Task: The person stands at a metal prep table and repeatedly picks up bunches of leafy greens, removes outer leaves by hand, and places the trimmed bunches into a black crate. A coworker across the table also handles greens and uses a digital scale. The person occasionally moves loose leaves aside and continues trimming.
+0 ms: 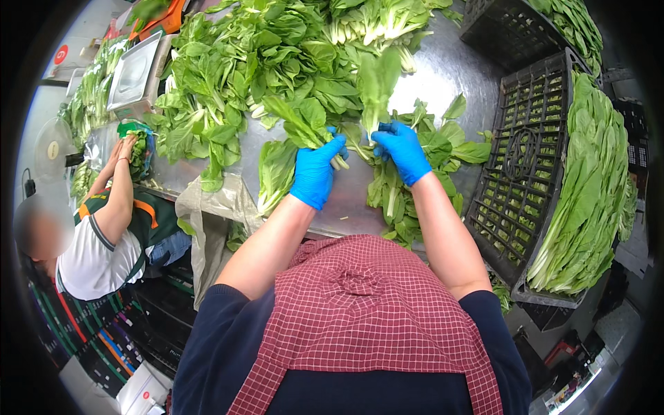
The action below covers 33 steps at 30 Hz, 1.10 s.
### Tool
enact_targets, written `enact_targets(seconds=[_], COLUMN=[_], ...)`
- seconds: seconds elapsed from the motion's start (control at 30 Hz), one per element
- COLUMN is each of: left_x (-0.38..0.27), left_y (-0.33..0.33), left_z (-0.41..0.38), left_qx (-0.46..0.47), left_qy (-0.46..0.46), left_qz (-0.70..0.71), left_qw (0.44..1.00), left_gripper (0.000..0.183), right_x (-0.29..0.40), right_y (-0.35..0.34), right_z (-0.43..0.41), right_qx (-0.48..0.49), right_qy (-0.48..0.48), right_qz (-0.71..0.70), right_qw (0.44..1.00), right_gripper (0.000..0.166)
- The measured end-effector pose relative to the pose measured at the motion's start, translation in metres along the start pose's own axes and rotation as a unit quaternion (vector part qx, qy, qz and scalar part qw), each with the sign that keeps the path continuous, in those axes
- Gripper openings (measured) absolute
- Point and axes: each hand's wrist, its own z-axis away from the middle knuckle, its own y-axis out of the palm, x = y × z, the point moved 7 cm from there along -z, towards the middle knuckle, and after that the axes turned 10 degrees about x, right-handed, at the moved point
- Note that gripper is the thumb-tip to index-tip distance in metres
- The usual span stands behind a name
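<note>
My left hand (317,168), in a blue glove, grips a small bunch of leafy greens (306,122) by the stems, leaves pointing up and left. In a matching glove, my right hand (400,150) holds the stem end of an upright leafy green (377,85) between thumb and fingers. Beside my left hand, a single head of greens (274,171) lies at the front of the metal table (345,199). Loose leaves and stems (441,148) lie under and to the right of my right hand. Beyond both hands spreads a large heap of greens (290,49).
A black plastic crate (519,171) packed with greens (586,192) stands at the right, another crate (511,36) behind it. At the left are a scale with a metal pan (136,70) and a co-worker (111,228) handling bagged greens. A grey plastic sheet (218,202) hangs over the table edge.
</note>
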Motion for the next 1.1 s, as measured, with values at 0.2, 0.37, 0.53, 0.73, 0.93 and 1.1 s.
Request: enact_targets(seconds=[0.2, 0.37, 0.53, 0.73, 0.93, 1.1], left_x=[0.004, 0.001, 0.011, 0.027, 0.034, 0.034], left_y=[0.032, 0.047, 0.049, 0.034, 0.032, 0.032], left_z=[-0.007, -0.006, -0.009, -0.019, -0.016, -0.013], left_qx=[0.033, 0.024, 0.039, 0.04, 0.072, 0.075], left_qy=[-0.022, 0.021, -0.03, -0.075, -0.132, -0.133], left_qz=[-0.098, -0.125, -0.128, 0.057, -0.019, -0.097], left_qw=[0.994, 0.992, 0.991, 0.995, 0.988, 0.984], left_gripper=[0.022, 0.027, 0.03, 0.026, 0.023, 0.023], right_x=[0.005, -0.01, -0.013, -0.013, -0.004, -0.01], right_y=[0.006, -0.009, -0.01, -0.003, 0.001, -0.004], right_z=[0.037, 0.041, 0.046, 0.054, 0.059, 0.058], right_qx=[0.022, -0.043, -0.061, -0.045, -0.057, -0.104], right_qy=[-0.021, -0.071, -0.104, -0.11, -0.111, -0.074], right_qz=[0.004, 0.09, 0.1, 0.045, 0.137, 0.262], right_qw=[1.0, 0.992, 0.988, 0.992, 0.983, 0.957], right_gripper=[0.024, 0.024, 0.022, 0.021, 0.027, 0.032])
